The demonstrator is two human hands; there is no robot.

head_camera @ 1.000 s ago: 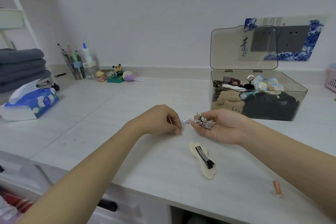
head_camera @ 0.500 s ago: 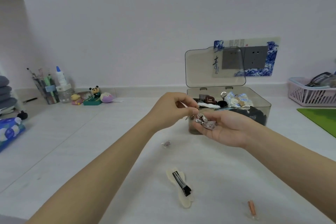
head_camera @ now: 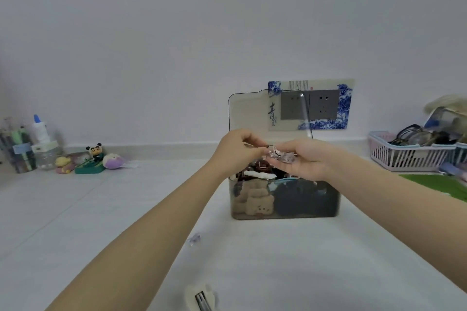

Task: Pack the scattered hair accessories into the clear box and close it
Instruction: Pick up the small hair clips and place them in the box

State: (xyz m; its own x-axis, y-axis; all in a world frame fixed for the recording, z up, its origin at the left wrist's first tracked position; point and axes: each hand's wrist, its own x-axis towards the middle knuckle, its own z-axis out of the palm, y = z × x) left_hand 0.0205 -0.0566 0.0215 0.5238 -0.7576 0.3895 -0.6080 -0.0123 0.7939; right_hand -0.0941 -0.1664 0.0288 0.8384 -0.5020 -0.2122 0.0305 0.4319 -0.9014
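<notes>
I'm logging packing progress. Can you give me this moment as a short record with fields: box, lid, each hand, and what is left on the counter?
box: clear box, already holding accessories
lid: open, upright
left hand: over the box, pinching a thin pin
right hand: over the box, palm up, cradling small shiny clips
left on counter: small clear clip; cream clip at the near edge

We can read one large dark character, 青, on the blue-and-white decorative panel [head_camera: 310, 105] around the wall sockets, seen through the box's raised lid. The smaller print on that panel is too fine for us to read.
</notes>
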